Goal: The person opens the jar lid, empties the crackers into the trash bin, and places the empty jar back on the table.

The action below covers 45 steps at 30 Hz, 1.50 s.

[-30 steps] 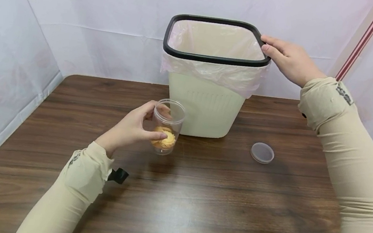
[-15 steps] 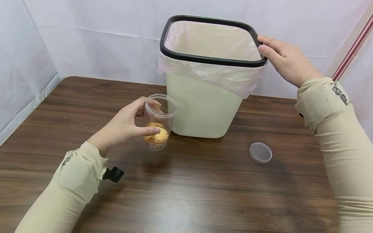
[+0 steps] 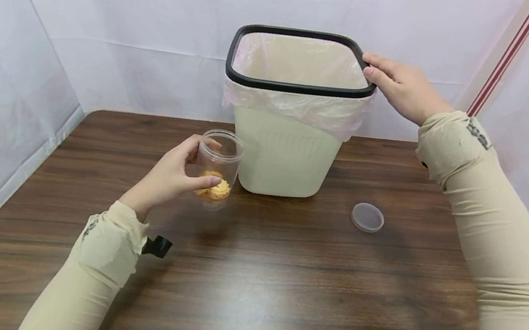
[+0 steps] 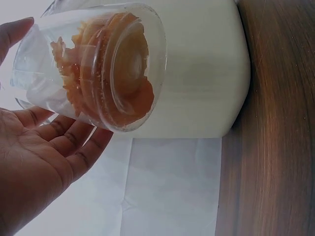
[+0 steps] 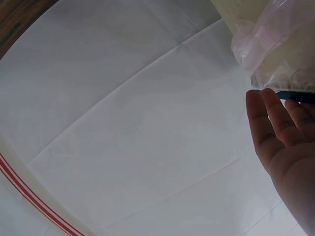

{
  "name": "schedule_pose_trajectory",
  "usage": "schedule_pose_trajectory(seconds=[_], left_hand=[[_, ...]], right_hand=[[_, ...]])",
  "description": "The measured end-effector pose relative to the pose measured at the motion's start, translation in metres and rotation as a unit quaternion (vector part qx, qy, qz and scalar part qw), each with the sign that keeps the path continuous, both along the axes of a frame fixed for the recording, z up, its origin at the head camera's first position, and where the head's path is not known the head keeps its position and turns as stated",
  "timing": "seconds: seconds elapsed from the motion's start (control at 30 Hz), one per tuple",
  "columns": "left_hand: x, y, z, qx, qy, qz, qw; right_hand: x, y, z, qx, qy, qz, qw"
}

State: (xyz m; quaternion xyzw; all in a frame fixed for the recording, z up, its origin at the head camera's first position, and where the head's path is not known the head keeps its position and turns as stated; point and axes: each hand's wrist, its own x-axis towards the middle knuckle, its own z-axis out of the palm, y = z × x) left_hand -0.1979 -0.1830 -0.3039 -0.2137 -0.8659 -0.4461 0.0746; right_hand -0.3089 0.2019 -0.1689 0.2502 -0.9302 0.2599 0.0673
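My left hand point(image 3: 163, 176) grips a clear plastic cup point(image 3: 220, 165) without its lid, thumb across the near side and fingers round the far side. Several golden swirled cookies point(image 3: 220, 190) lie in the lower part of the cup. In the left wrist view the cup's base point(image 4: 130, 69) hangs clear of the table, in front of the bin. My right hand point(image 3: 404, 91) rests with fairly straight fingers on the right side of the trash bin's black rim point(image 3: 300, 88). The pale green trash bin point(image 3: 286, 157) stands upright, lined with a pinkish plastic bag point(image 3: 313, 110).
A round clear lid point(image 3: 367, 218) lies on the dark wooden table point(image 3: 248, 281), right of the bin. White curtains point(image 3: 153, 14) close off the back and sides. A red-striped band point(image 3: 511, 53) runs down the right one.
My left hand has moved the cup leftward and slightly up, away from the bin's front. The right hand stays on the bin's rim, and the whole view shifts slightly.
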Motion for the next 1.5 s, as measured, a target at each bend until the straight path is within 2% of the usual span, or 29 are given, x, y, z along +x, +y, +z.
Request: schedule_pose_trajectory(seconds=[0.47, 0.87, 1.17, 1.5], left_hand=[[0.000, -0.007, 0.000, 0.023, 0.004, 0.049, 0.9986], [-0.001, -0.011, 0.001, 0.060, 0.020, 0.106, 0.9924], [0.000, -0.014, 0.007, 0.041, 0.014, 0.121, 0.9917], [-0.001, -0.022, 0.019, 0.018, 0.024, 0.128, 0.9913]], right_hand=[[-0.001, -0.002, -0.001, 0.001, -0.001, 0.002, 1.0000], [-0.006, -0.005, -0.004, 0.013, -0.001, 0.000, 0.9999], [-0.007, -0.006, -0.004, 0.010, -0.005, 0.001, 0.9999], [-0.008, -0.009, -0.005, 0.014, -0.005, 0.001, 0.9999]])
